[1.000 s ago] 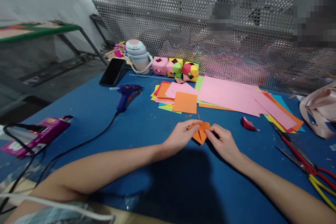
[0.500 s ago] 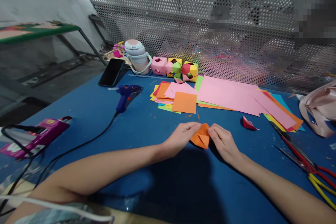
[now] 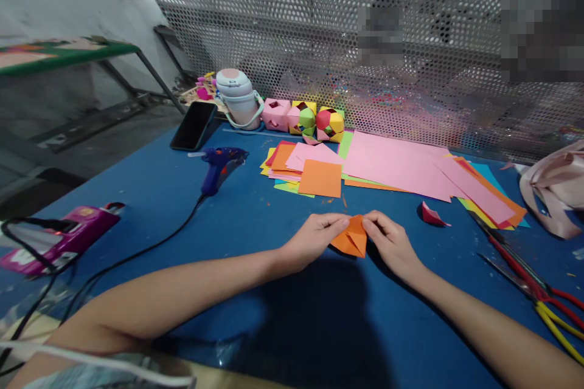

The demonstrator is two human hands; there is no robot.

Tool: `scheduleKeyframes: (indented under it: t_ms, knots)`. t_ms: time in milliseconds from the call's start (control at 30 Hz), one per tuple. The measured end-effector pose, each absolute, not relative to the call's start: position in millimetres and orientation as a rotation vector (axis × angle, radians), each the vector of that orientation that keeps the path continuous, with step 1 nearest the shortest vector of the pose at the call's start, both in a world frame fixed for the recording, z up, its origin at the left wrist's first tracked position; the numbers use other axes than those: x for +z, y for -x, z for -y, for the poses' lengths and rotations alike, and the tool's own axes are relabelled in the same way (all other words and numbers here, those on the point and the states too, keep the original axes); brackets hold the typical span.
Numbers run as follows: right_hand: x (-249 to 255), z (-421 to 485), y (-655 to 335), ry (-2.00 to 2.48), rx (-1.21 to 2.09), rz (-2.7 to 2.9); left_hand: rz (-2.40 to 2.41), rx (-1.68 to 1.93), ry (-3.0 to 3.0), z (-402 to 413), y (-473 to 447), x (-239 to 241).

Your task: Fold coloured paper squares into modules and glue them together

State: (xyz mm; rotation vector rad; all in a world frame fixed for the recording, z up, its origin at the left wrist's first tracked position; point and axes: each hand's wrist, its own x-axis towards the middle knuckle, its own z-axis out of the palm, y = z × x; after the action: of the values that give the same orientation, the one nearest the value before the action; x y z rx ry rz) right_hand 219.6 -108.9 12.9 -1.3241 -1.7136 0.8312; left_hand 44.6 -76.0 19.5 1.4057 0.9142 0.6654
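A folded piece of orange paper (image 3: 352,240) is held up between my two hands, just over the blue table (image 3: 219,292). My left hand (image 3: 314,237) pinches its left side with the thumb on top. At its upper right, my right hand (image 3: 390,240) grips the edge between thumb and fingers. Creases and a small triangular flap show on the side facing me. Beyond my hands lie an orange square sheet (image 3: 320,178) and a stack of coloured paper squares (image 3: 283,157). To the right rests a small folded red paper piece (image 3: 431,214).
Left are a blue glue gun (image 3: 214,170), a purple power strip (image 3: 61,240) and a phone (image 3: 194,126). A bottle (image 3: 239,100) and paper cubes (image 3: 277,114) stand at the back. Large pink sheets (image 3: 396,161), scissors (image 3: 524,279) and ribbon (image 3: 554,191) lie right.
My right hand has shifted its grip slightly up, its fingers now less curled. The orange paper looks a little flatter and its right edge has moved slightly right. The left hand barely moved.
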Motion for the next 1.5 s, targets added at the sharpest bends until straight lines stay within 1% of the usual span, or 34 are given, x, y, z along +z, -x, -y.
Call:
scheduleKeyframes:
  t_ms: [1000, 1233, 1500]
  knots:
    - [9.7, 106.3, -222.3, 1.431, 0.918, 1.675, -0.904, 0.590, -1.587, 71.5, -40.9, 16.3]
    - [11.5, 108.5, -221.0, 1.382, 0.857, 1.693, -0.900, 0.608, -1.547, 72.9, -41.7, 15.9]
    - [13.5, 111.2, -218.1, 1.333, 0.690, 1.801, -0.864, 0.625, -1.575, 73.0, -41.9, 17.4]
